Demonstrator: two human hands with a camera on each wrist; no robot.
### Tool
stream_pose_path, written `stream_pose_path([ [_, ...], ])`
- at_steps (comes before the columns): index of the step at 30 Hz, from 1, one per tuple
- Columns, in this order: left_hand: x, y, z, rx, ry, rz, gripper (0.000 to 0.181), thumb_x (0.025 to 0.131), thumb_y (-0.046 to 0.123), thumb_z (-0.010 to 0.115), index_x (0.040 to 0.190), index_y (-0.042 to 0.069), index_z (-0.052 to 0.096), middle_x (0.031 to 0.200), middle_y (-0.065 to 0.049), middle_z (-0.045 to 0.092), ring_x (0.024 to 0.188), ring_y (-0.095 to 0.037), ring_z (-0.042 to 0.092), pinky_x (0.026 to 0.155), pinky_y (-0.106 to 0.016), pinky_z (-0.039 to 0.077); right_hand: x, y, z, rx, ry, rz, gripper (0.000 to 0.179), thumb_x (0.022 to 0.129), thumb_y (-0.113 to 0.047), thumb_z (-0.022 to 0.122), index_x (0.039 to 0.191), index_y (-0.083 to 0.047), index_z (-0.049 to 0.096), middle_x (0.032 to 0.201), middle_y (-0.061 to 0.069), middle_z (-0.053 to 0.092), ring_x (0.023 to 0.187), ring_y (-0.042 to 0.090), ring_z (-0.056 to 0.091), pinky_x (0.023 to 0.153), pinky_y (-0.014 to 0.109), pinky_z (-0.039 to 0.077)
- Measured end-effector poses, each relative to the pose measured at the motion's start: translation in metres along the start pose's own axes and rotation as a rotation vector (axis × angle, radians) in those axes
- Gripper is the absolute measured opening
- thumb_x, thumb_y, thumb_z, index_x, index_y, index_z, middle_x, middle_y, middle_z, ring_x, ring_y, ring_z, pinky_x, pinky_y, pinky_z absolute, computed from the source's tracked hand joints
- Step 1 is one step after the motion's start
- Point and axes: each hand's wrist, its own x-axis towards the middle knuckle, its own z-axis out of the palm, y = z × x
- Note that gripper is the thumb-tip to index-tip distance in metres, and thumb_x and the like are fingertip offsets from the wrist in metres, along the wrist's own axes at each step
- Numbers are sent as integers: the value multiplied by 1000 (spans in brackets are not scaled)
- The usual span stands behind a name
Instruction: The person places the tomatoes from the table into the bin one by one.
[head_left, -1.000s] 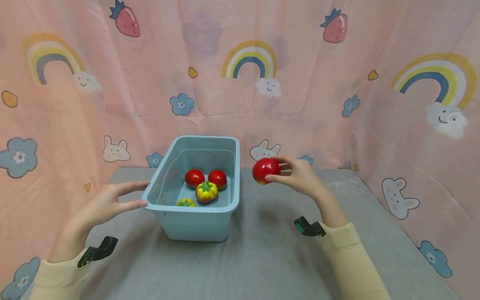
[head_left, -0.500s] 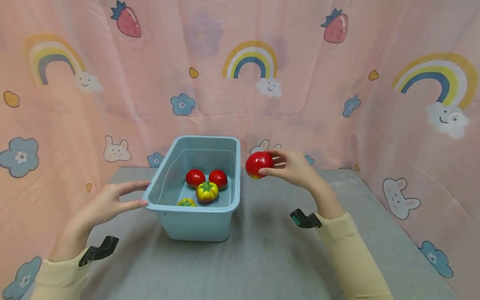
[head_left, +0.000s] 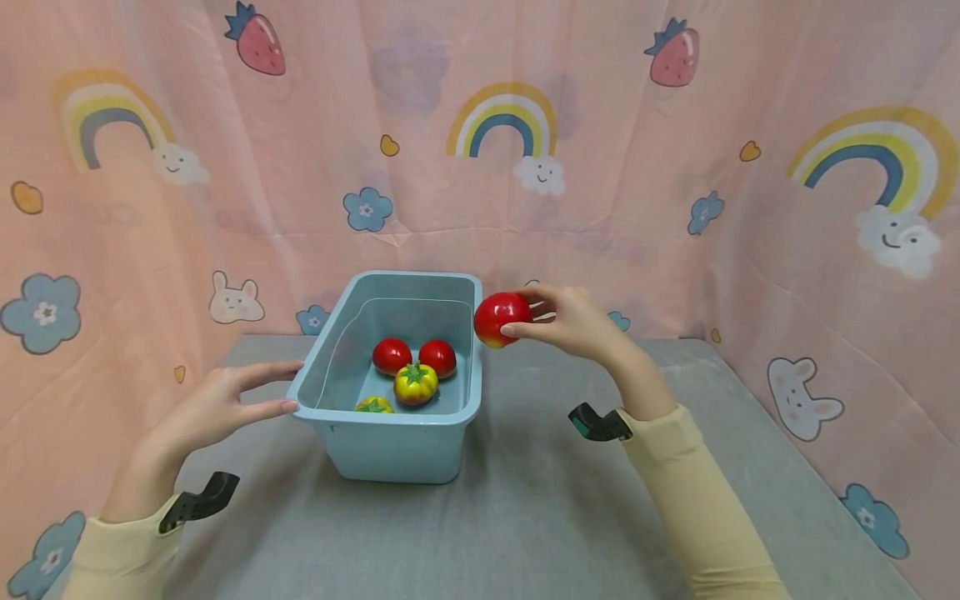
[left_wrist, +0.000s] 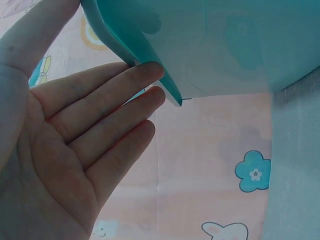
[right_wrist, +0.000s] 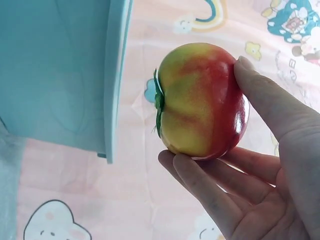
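Note:
My right hand (head_left: 573,325) pinches a glossy tomato (head_left: 500,319) between thumb and fingers, level with the bin's right rim. In the right wrist view this tomato (right_wrist: 202,100) shows a yellow-green side with a green calyx facing left, toward the bin wall. The light blue plastic bin (head_left: 390,450) stands on the table. Inside lie two tomatoes with red sides up (head_left: 392,356) and two with yellow tops and green calyxes (head_left: 416,383), one partly hidden by the front rim. My left hand (head_left: 213,406), fingers straight, touches the bin's left rim; the left wrist view shows its palm (left_wrist: 55,155).
A grey cloth-covered table (head_left: 555,517) extends around the bin. Behind it and at both sides hangs a pink curtain (head_left: 600,208) printed with rainbows, rabbits and flowers. Each wrist carries a small black camera mount (head_left: 600,422).
My right hand has carried the tomato leftward and slightly up, from beside the bin to its right rim. The left hand and the bin stay in place.

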Motion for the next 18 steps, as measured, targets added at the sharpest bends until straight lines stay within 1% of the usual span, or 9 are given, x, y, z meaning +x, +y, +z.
stream_pose_path([
  [3,0,-1,-1,14,3,-7,52,85,38,70,132,20,58,126,2,63,116,1,53,89,-42,47,4,-4,0,-7,-10,-6,57,79,-41,75,126,-12,59,116,8,67,98,24,66,75,37,57],
  [7,0,-1,-1,14,2,-16,52,85,38,70,132,20,58,126,3,63,116,3,52,90,-38,46,10,-10,0,-12,-20,-27,57,80,-41,75,126,-12,60,116,7,67,98,23,66,75,36,57],
  [10,0,1,-1,1,2,-12,51,85,37,70,132,20,58,126,1,63,118,-10,56,90,-41,46,15,-14,1,-9,-27,-42,56,80,-40,75,126,-11,60,116,7,66,97,23,66,75,36,57],
  [12,0,1,-1,5,3,-10,51,85,38,70,132,21,58,126,1,64,118,-10,56,90,-41,46,17,-16,1,-2,-31,-45,57,80,-39,75,127,-12,59,117,7,66,97,23,66,75,36,57],
  [14,0,1,0,0,4,-3,51,85,37,70,132,20,58,125,0,64,117,-20,57,90,-45,46,19,-17,3,3,-36,-47,56,80,-40,75,126,-12,60,116,7,67,97,23,67,76,35,57],
  [18,0,0,0,-5,5,-1,52,85,37,70,132,19,58,126,0,63,118,-21,57,90,-48,47,24,-22,5,-1,-45,-54,56,80,-41,75,126,-12,60,115,6,67,97,22,66,75,34,57],
])
